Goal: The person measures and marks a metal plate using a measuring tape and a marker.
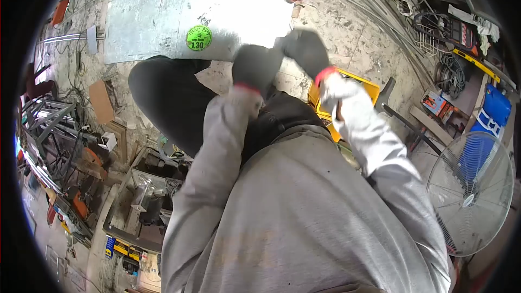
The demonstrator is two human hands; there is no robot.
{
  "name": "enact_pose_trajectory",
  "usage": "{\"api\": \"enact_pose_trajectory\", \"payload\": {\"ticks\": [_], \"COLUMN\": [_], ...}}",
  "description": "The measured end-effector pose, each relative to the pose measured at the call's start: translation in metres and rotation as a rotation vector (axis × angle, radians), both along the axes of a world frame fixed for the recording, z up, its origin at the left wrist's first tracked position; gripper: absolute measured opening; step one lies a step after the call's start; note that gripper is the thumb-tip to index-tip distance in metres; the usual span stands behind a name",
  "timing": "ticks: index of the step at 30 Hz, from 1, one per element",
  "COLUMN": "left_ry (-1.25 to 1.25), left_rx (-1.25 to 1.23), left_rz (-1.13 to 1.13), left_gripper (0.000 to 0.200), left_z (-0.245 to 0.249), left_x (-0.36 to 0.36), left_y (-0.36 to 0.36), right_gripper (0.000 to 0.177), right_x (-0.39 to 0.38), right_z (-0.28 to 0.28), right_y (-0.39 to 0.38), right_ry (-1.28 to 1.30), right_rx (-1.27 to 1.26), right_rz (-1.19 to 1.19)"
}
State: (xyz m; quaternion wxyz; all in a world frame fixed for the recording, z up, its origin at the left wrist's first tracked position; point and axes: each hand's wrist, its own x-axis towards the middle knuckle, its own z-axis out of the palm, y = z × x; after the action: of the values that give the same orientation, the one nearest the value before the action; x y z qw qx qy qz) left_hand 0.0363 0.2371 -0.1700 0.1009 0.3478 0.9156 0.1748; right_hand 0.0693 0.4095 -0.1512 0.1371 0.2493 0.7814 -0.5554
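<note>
- The metal sheet [146,16] lies flat on the floor [353,27], with a green sticker [198,38] by its near edge.
- Our gloved left hand [255,67] and right hand [306,49] are at that edge; blur hides whether either grip is clenched on it.
- We judge it thin, springy and sharp-edged, best held along the edge with hands well apart.

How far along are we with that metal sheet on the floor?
Done: the metal sheet lies flat, green sticker up. In hand: the left hand and right hand, gloved, are together at its near edge; blur hides any grip. Left: no cut or bend shows on it.
</note>
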Motion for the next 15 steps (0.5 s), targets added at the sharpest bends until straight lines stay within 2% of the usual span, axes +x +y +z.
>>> {"api": "enact_pose_trajectory", "payload": {"ticks": [1,2,4,7,8,9,10,11,12,14,15], "left_ry": [-0.038,-0.298,-0.488,-0.554,-0.469,-0.539,-0.462,-0.433,-0.442,-0.594,-0.59], "left_rx": [0.036,0.142,0.143,0.095,0.087,-0.022,-0.011,-0.002,0.019,-0.049,-0.052], "left_rz": [-0.025,0.136,0.423,0.556,0.457,0.46,0.429,0.403,0.36,0.393,0.389], "left_gripper": [0.032,0.037,0.041,0.045,0.049,0.055,0.056,0.051,0.047,0.046,0.046], "left_z": [0.016,0.023,0.029,0.046,0.046,0.057,0.026,0.016,0.02,0.031,0.026], "left_x": [0.02,0.039,0.056,0.024,0.007,-0.018,-0.033,-0.051,-0.067,-0.084,-0.079], "left_y": [-0.016,-0.028,-0.028,0.001,0.009,0.026,0.038,0.047,0.051,0.055,0.052], "right_gripper": [0.031,0.031,0.032,0.023,0.024,0.028,0.03,0.031,0.03,0.03,0.028], "right_x": [0.014,0.024,0.037,0.02,0.007,-0.011,-0.029,-0.039,-0.062,-0.071,-0.069], "right_z": [0.009,0.034,0.026,0.009,0.006,0.005,0.0,-0.042,0.013,-0.021,-0.019], "right_y": [-0.018,-0.032,-0.047,-0.027,-0.015,-0.002,0.01,0.032,0.024,0.042,0.041], "right_ry": [-0.112,-0.296,-0.272,-0.169,-0.067,0.037,0.043,0.379,-0.038,0.276,0.3], "right_rx": [0.12,0.054,0.067,0.152,0.15,0.147,0.157,0.337,0.198,0.445,0.522], "right_rz": [0.008,-0.06,-0.168,-0.121,-0.102,-0.082,-0.085,0.092,-0.083,0.243,0.298]}}
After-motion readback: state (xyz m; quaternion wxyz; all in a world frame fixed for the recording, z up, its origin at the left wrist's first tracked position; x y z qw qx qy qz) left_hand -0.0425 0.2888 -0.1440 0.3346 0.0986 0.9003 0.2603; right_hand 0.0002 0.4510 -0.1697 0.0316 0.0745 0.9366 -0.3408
